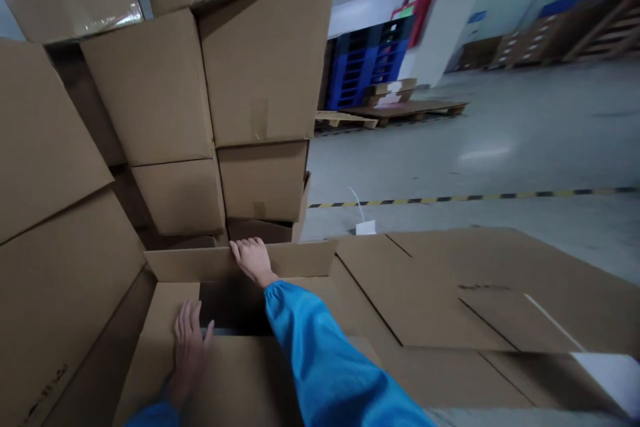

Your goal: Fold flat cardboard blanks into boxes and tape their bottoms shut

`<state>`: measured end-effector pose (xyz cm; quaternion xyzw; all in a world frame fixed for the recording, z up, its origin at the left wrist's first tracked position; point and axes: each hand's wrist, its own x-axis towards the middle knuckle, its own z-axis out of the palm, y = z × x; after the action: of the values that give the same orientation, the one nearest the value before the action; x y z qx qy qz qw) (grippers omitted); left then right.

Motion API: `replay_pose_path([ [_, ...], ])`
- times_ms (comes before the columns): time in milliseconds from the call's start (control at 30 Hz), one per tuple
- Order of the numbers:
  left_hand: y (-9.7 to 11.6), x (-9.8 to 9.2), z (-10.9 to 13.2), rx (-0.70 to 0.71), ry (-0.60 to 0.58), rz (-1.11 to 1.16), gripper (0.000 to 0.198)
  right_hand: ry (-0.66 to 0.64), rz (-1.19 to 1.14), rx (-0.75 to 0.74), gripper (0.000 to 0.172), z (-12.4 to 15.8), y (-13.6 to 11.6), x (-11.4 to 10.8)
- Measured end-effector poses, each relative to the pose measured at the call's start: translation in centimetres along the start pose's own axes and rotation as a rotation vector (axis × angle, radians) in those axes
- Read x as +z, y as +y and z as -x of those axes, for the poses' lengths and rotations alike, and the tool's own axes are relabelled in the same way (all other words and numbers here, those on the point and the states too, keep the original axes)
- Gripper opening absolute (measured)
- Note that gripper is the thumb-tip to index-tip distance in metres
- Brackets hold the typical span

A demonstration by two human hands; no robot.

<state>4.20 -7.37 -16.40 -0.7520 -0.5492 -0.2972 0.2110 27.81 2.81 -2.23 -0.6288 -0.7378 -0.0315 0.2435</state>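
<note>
An open cardboard box [165, 307] lies in front of me with its flaps spread and a dark opening in the middle. My left hand [189, 340] lies flat, fingers stretched out, on the near left flap beside the opening. My right hand [253, 259], in a blue sleeve, reaches across the opening and curls its fingers over the top edge of the far flap [300, 259], gripping it.
Stacked cardboard boxes [210, 80] rise at the left and behind the open box. Flattened cardboard sheets [475, 287] lie to the right. Beyond them is grey concrete floor with a yellow-black stripe [475, 198], wooden pallets [405, 110], blue pallets [367, 60].
</note>
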Motion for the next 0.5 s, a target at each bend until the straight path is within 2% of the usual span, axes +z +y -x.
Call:
replay_pose_path([
  [133,-0.4,0.3,1.4,0.045,0.044,-0.017,0.044,0.028,0.030,-0.017,0.051,3.5,0.0,0.4],
  [367,-1.7,0.8,3.8,0.112,0.147,0.002,0.042,0.118,0.061,-0.039,0.041,7.0,-0.5,-0.9],
  [500,-2.2,0.6,4.0,0.056,0.137,0.042,0.052,0.079,0.040,-0.008,0.039,12.0,-1.8,0.5],
])
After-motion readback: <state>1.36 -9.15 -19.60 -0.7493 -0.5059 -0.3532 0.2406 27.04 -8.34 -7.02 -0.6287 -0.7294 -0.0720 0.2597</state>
